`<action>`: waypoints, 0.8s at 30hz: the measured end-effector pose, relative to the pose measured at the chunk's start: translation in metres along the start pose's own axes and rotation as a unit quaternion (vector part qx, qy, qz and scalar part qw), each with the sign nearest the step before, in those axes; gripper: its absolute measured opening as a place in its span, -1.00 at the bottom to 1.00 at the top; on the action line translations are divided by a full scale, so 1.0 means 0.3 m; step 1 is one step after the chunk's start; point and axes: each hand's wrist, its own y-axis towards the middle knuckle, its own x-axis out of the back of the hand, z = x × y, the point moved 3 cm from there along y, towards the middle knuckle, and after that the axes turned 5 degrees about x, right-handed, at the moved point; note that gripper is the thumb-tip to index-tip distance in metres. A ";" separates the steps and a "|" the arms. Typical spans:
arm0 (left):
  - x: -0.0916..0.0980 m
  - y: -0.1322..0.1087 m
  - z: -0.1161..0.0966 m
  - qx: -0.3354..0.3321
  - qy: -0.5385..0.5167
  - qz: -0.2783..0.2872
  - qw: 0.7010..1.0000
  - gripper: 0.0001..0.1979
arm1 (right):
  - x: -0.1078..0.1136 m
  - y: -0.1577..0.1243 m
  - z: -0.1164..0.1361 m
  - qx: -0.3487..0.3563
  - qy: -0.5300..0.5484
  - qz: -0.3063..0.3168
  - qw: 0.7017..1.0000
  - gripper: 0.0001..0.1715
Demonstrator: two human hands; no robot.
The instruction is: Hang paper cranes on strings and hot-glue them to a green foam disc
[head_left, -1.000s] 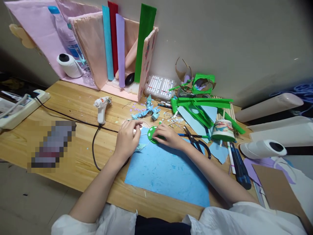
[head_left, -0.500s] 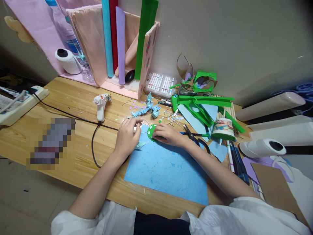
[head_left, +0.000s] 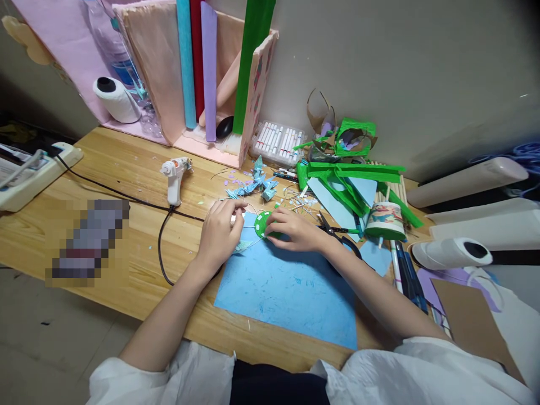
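Observation:
A small round green disc (head_left: pixel 260 221) with several white bits on its face lies at the top of a blue sheet (head_left: pixel 287 292). My right hand (head_left: pixel 293 229) has its fingers curled and closed on the disc's right edge. A thin white string (head_left: pixel 248 226) runs from the disc to my left hand (head_left: pixel 221 233), whose thumb and fingers are pinched together on it. Something small and white shows between those fingers. Below the left fingers lies a pale teal folded-paper piece (head_left: pixel 242 246), partly hidden by the hand.
A white glue gun (head_left: pixel 174 179) stands left with its cord on the table. Folded blue paper pieces (head_left: pixel 259 183) lie behind my hands. Black scissors (head_left: pixel 337 233), green paper strips (head_left: pixel 354 170) and a patterned cup (head_left: pixel 385 220) are at right. A phone-like blurred object (head_left: pixel 90 239) lies left.
The view has shifted slightly. My right fingers have lifted and spread a little at the disc's edge, showing more of the disc. My left hand stays nearly still.

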 end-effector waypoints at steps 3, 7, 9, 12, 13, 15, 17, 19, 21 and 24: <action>0.003 0.000 -0.002 0.001 -0.001 0.002 1.000 -0.81 | -0.007 0.004 -0.001 0.002 -0.009 0.002 1.000 -0.84; 0.003 0.000 -0.001 0.000 0.000 0.002 1.000 -0.81 | -0.025 0.008 -0.009 0.003 -0.015 0.014 1.000 -0.85; 0.004 0.000 0.000 0.001 0.002 0.001 1.000 -0.81 | -0.031 0.012 -0.010 0.000 -0.014 0.022 1.000 -0.86; 0.005 -0.001 0.000 0.002 0.003 0.002 1.000 -0.81 | -0.033 0.016 -0.009 -0.004 -0.011 0.031 0.999 -0.86; 0.005 -0.001 -0.001 0.002 0.003 0.002 1.000 -0.81 | -0.031 0.017 -0.009 -0.006 -0.010 0.034 0.999 -0.86; 0.006 -0.001 -0.002 0.002 0.001 0.002 1.000 -0.81 | -0.029 0.017 -0.011 -0.014 -0.007 0.038 0.999 -0.85; 0.007 -0.001 -0.003 0.002 0.000 0.000 1.000 -0.81 | -0.027 0.017 -0.014 -0.020 -0.007 0.040 0.999 -0.84; 0.007 -0.001 -0.003 0.003 -0.001 0.000 1.000 -0.81 | -0.026 0.018 -0.016 -0.020 -0.008 0.039 0.999 -0.84; 0.007 -0.001 -0.003 0.004 -0.001 0.000 1.000 -0.81 | -0.026 0.020 -0.017 -0.015 -0.011 0.039 0.999 -0.85; 0.008 -0.002 -0.002 0.005 -0.003 -0.002 1.000 -0.81 | -0.027 0.024 -0.016 -0.012 -0.021 0.045 0.999 -0.86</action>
